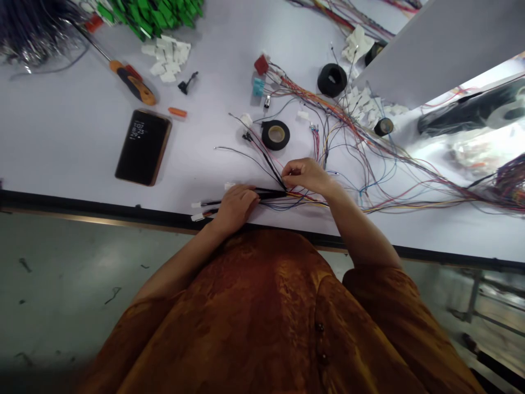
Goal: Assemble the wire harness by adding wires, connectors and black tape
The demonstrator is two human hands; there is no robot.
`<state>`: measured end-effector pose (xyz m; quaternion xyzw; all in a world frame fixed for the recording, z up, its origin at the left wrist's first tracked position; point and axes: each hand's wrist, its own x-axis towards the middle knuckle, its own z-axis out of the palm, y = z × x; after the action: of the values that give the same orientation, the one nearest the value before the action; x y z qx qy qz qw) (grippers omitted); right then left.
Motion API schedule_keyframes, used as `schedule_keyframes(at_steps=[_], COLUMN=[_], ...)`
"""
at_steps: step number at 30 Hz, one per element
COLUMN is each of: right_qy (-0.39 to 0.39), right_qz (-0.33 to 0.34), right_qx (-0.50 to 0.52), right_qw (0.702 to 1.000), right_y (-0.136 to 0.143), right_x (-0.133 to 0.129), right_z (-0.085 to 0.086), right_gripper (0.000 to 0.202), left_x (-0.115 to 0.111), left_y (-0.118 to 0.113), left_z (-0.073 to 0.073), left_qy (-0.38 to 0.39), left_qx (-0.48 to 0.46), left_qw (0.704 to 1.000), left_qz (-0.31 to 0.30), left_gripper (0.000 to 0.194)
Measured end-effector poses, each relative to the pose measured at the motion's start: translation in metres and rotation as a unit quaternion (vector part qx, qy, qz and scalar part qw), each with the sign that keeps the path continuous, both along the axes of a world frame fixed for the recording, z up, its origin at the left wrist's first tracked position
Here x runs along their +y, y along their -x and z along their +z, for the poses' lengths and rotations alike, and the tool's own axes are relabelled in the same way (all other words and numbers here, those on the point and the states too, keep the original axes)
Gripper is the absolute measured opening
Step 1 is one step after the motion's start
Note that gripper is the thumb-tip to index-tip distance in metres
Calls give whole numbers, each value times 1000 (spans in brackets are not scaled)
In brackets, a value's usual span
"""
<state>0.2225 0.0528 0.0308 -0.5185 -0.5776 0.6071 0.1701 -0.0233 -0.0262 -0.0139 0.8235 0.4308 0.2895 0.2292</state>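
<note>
Near the table's front edge my left hand [237, 207] is closed over black-wrapped wire branches, which end in white connectors [197, 217] on its left. My right hand [301, 174] is closed in a pinch beside the point where the black branches [270, 194] meet the coloured wires; what its fingertips hold is too small to make out. A thin black branch [266, 156] runs up and left from there. Just above the hands lies a roll of black tape [275, 135]. The wire bundle [369, 139] stretches to the right, with red [261, 64] and light blue [258, 87] connectors at its upper end.
A phone [143, 148], an orange-handled screwdriver [133, 83] and an orange piece [178, 112] lie at the left. White connectors [168, 57] and green pieces [159, 16] are piled behind. Another tape roll [332, 80] sits near a grey panel [435, 49] at the right.
</note>
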Motion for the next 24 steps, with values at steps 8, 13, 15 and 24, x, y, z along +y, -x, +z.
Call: schedule_keyframes(at_steps=[8, 13, 15, 24], right_qy=[-64, -138, -147, -172], right_qz=[76, 165, 175, 145], right_qx=[5, 38, 65, 165], right_qw=[995, 976, 971, 960], right_y=[20, 65, 89, 127], right_x=[3, 20, 27, 20], right_z=[-3, 16, 31, 66], right_gripper=[11, 5, 6, 13], left_x=[1, 2, 3, 7], left_y=[2, 2, 1, 14], left_z=[-1, -1, -2, 26], left_qy=[-14, -16, -28, 142], left_qx=[23, 26, 19, -283], left_qw=[1000, 1000, 999, 936], left_qz=[-13, -6, -3, 157], left_gripper=[24, 22, 22, 24])
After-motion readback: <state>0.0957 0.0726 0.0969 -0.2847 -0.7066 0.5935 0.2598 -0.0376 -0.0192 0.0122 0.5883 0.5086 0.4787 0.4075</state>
